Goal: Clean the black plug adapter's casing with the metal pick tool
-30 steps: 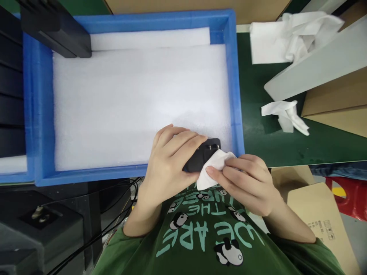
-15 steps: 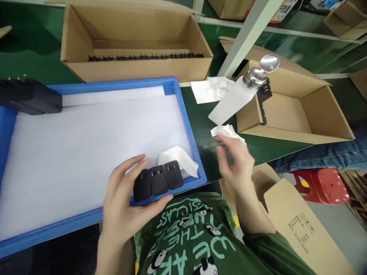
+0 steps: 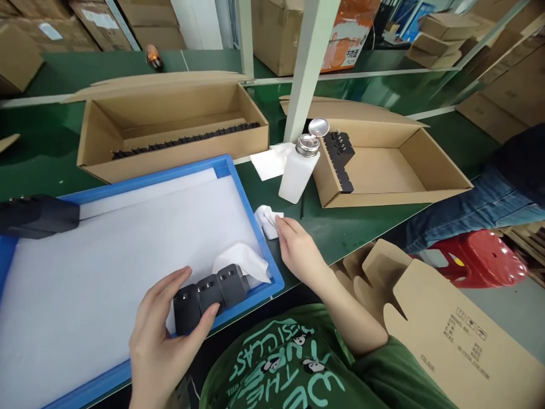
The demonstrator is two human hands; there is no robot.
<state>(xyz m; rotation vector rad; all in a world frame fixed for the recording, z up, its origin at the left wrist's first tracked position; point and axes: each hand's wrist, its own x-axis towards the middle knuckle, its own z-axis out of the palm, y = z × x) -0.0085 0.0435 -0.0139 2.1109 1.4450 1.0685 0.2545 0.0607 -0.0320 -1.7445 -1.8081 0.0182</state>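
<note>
In the blue tray's (image 3: 250, 210) near right corner, the half-open left hand (image 3: 159, 335) brackets three black adapters (image 3: 210, 295), probably light, rigid and slick, best gripped by their sides, while beyond its right rim the right hand (image 3: 300, 250) pinches a soft wipe (image 3: 267, 221).

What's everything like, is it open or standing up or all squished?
Left hand: curved open around three black plugs
Right hand: pinching crumpled white cloth
White bottle: standing, silver lid up
Blue tray: lined with white sheet
Left cardboard box: open, partly filled
Right cardboard box: open, partly filled
</note>
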